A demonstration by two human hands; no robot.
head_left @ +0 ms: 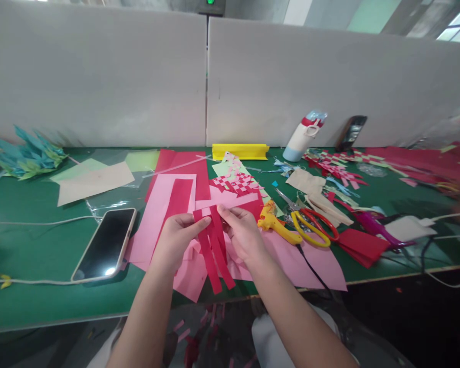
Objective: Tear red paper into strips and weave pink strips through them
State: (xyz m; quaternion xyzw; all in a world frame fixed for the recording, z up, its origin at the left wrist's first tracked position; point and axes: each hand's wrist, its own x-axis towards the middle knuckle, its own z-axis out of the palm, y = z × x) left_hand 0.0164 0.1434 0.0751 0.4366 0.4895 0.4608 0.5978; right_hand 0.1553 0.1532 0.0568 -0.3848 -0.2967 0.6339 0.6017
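Between my two hands are red paper strips (211, 258) that hang down, with a pale pink strip (239, 204) crossing them near the top. My left hand (179, 236) pinches the strips at their upper left, thumb on top. On the other side my right hand (242, 232) is closed on the strips, its thumb pressing near the pink strip. Pink paper sheets (153, 209) and a red sheet (197, 166) lie beneath and behind. Just beyond my hands rests a woven red-and-pink paper piece (235, 181). Fingers under the strips are partly hidden.
To the right lie a yellow glue gun (278, 225) with a cord, scissors (310, 225) and a folded red paper (362, 247). A phone (105, 245) with cables lies at left. A bottle (304, 135) stands at the back, before a white partition (329, 82).
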